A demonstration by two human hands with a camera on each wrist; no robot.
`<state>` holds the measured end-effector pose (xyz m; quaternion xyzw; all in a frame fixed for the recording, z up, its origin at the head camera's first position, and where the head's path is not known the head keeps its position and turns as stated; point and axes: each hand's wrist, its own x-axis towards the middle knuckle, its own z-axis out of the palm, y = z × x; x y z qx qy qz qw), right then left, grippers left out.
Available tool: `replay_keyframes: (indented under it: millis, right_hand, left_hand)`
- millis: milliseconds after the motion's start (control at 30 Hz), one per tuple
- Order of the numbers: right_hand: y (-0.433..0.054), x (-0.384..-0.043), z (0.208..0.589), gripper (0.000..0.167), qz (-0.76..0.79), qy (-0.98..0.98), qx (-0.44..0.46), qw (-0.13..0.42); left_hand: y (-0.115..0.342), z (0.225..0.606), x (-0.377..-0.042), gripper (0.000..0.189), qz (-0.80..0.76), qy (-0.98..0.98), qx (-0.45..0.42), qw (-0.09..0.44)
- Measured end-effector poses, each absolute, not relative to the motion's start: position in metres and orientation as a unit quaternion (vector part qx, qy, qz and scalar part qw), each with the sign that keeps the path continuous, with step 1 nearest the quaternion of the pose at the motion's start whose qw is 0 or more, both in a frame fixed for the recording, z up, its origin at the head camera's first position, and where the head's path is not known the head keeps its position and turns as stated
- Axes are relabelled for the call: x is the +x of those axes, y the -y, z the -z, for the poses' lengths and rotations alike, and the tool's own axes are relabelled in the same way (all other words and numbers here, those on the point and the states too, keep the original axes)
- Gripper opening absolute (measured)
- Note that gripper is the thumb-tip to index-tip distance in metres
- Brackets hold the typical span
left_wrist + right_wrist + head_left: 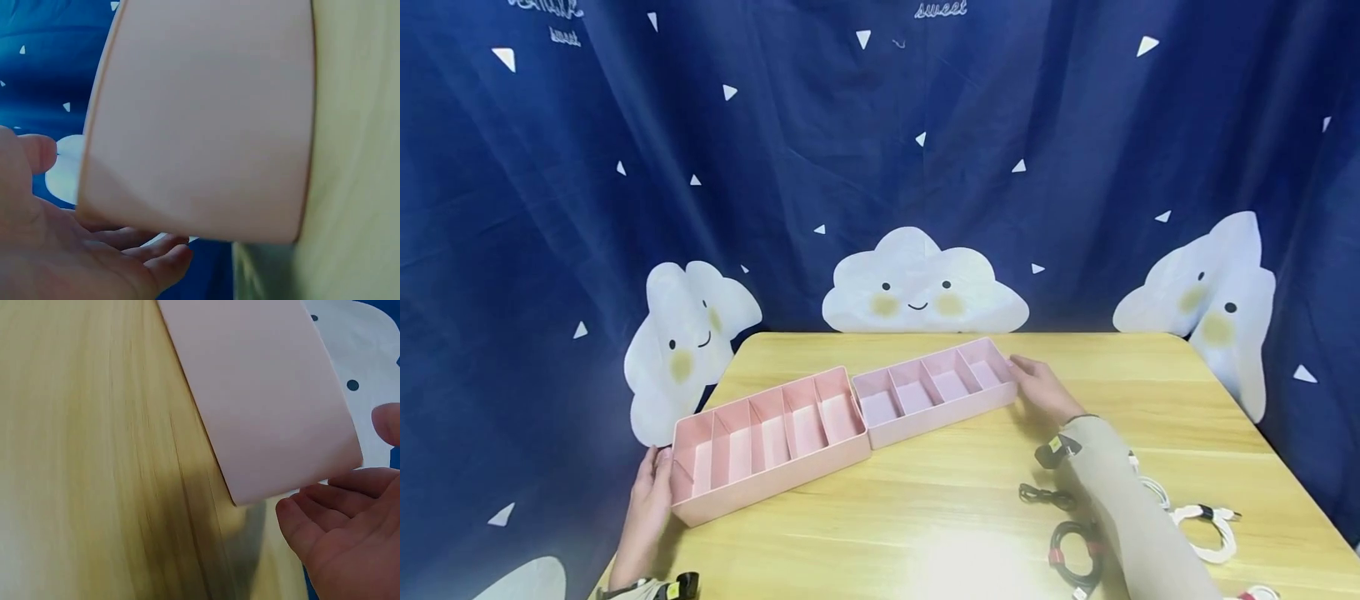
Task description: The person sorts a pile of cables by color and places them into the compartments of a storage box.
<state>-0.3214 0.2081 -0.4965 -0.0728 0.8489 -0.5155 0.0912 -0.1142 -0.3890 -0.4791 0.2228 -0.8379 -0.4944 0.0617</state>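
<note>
The left hand (pixel 650 500) lies against the outer end of a pink box (pixel 775 481), its fingers loosely extended and the thumb standing well apart from them. The right hand (pixel 1043 392) is in a similar form, with relaxed fingers at the far end of a lilac box (pixel 943 414). Both boxes stand between the two hands on the wooden bench (pixel 820 533), end to end in a slanting row: the pink one, with five compartments, beside the left hand, and the lilac one, with four, beside the right hand. Nearer to the person than the right hand, there lie a small black cable (pixel 1045 497), a coiled black cable (pixel 1072 527) and a coiled white cable (pixel 1225 542). Beyond both hands hangs a dark blue curtain (pixel 880 125) with white clouds.
</note>
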Motion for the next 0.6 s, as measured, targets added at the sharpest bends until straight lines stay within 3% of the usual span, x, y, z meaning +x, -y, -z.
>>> replay_keyframes:
  millis: [600]
  right_hand:
    - [-0.203, -0.326, 0.511, 0.056, 0.583, -0.804, -0.067, 0.102]
  left_hand:
    - [0.38, 0.497, -0.121, 0.065, 0.661, 0.715, 0.224, 0.044]
